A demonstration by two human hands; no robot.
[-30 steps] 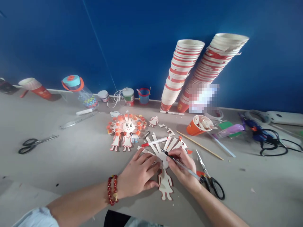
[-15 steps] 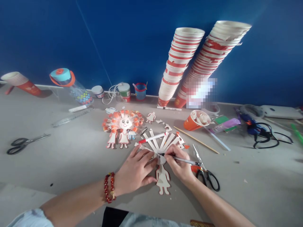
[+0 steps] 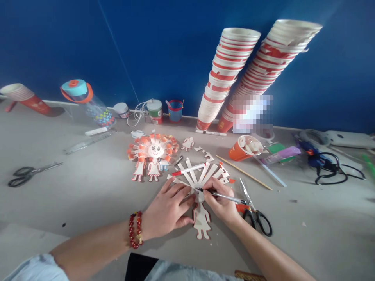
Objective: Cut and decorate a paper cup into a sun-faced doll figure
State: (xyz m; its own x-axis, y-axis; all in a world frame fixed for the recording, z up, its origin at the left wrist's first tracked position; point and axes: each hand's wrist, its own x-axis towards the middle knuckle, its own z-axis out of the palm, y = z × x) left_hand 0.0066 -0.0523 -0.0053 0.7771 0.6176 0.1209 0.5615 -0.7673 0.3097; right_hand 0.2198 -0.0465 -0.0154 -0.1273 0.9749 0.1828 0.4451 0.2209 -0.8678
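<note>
A white paper doll with a red outline and fanned paper strips around its head lies flat on the table before me. My left hand rests on its left side, fingers stretched out over the head and strips. In my right hand is a black-tipped pen, its tip at the doll's face. My fingers partly hide the face. A red-capped white marker lies across the strips. Scissors with black handles lie just right of my right hand.
Finished-looking paper dolls with orange curls lie further back. Behind stand tall paper cup stacks and an orange cup of scraps. A wooden stick lies to the right, a second pair of scissors far left, a clear bottle back left.
The camera view has shifted slightly. My right hand keeps the pen at the doll's face with hardly any visible movement, and my left hand stays in place.
</note>
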